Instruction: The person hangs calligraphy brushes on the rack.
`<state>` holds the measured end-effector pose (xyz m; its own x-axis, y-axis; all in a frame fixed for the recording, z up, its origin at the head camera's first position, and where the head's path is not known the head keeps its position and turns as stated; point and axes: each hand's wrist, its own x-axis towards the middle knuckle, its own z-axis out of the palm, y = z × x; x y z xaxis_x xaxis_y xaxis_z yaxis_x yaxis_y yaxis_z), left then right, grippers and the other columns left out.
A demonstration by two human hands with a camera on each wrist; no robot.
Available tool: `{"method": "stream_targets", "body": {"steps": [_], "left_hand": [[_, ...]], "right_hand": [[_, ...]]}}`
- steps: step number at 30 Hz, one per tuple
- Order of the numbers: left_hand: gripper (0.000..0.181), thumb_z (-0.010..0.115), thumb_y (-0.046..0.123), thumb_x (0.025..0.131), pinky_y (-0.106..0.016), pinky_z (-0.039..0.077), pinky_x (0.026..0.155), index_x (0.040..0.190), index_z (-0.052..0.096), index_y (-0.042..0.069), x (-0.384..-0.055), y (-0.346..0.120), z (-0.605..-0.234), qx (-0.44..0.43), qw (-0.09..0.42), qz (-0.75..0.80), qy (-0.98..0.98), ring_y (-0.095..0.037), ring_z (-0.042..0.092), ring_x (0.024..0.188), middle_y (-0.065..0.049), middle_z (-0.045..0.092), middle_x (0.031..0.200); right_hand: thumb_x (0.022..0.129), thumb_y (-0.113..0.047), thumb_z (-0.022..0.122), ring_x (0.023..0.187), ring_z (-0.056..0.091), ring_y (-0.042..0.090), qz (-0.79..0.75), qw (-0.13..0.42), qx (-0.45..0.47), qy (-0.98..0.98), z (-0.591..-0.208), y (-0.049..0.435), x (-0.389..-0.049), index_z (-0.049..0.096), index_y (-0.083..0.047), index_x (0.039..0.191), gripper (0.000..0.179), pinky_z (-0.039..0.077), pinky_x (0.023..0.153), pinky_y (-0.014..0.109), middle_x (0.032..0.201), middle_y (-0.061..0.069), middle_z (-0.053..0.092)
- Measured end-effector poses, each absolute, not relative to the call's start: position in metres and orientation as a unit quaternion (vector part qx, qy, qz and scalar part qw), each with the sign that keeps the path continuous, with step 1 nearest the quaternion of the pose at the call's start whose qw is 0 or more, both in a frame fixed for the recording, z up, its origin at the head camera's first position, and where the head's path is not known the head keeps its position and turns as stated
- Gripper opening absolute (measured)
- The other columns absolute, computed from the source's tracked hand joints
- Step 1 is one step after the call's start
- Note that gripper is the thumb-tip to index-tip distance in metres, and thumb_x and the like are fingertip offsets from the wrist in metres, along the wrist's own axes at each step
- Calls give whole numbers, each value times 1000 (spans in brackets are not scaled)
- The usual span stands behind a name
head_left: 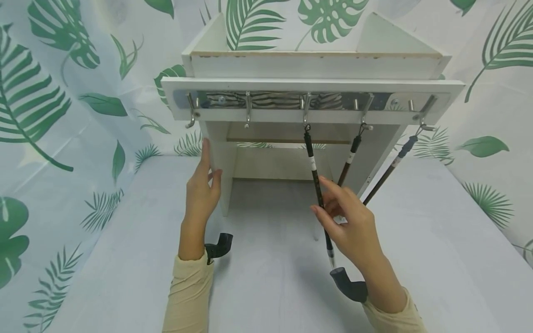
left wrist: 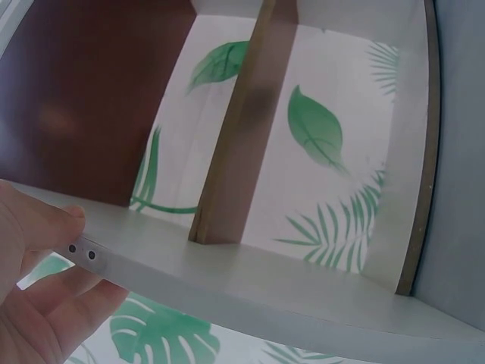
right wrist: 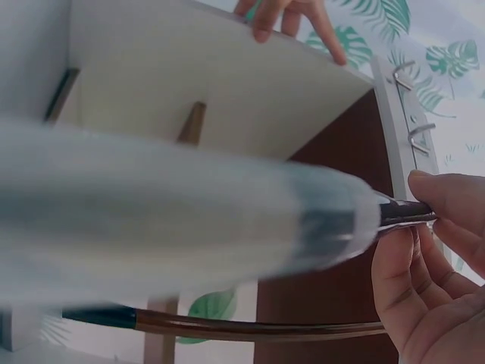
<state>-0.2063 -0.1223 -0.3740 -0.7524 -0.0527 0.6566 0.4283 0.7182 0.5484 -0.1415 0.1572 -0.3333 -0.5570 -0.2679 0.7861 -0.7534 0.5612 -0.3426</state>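
A white wooden shelf unit (head_left: 316, 68) carries a rail with several metal hooks (head_left: 248, 111) along its front. From the middle hook, a dark calligraphy brush (head_left: 312, 159) hangs by its loop, tip down. My right hand (head_left: 354, 226) pinches this brush's handle between thumb and fingers; in the right wrist view its pale lower end is a large blur. Two more brushes, a brown-handled one (head_left: 349, 161) and another (head_left: 390, 172), hang from hooks to the right. My left hand (head_left: 201, 192) holds the unit's left side panel (left wrist: 144, 262), thumb at its front edge, fingers outside.
The two leftmost hooks (head_left: 191, 113) bear no brush. Beneath the unit spreads a pale tabletop (head_left: 266, 277), and a leaf-printed cloth (head_left: 100, 138) hangs behind. Curved black pieces (head_left: 349, 287) stick out at both wrists. Inside, the unit has a wooden crosspiece (left wrist: 246, 129).
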Motion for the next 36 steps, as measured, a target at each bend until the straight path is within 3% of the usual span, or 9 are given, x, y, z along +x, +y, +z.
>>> {"method": "stream_targets", "body": {"steps": [7, 24, 36], "left_hand": [[68, 51, 1, 90, -38, 55, 85, 147, 15, 11, -206, -122, -373, -104, 327, -363, -866, -31, 53, 115, -10, 32, 147], [66, 51, 0, 90, -39, 55, 85, 146, 16, 8, -206, -121, -372, -106, 333, -359, -866, -31, 52, 117, -11, 33, 146], [67, 51, 0, 90, -39, 54, 86, 147, 15, 8, -206, -121, -372, -106, 329, -364, -865, -30, 49, 121, -9, 29, 148]], "right_hand": [[66, 9, 73, 60, 55, 11, 356, 343, 314, -811, -334, 158, -142, 52, 0, 124, 62, 50, 57, 9, 79, 6, 57], [64, 12, 73, 61, 54, 9, 359, 321, 297, -825, -331, 155, -140, 52, -2, 126, 67, 48, 57, 6, 77, 7, 56], [68, 13, 70, 65, 54, 8, 390, 304, 321, -808, -331, 155, -138, 52, -1, 126, 63, 50, 61, 6, 79, 5, 57]]}}
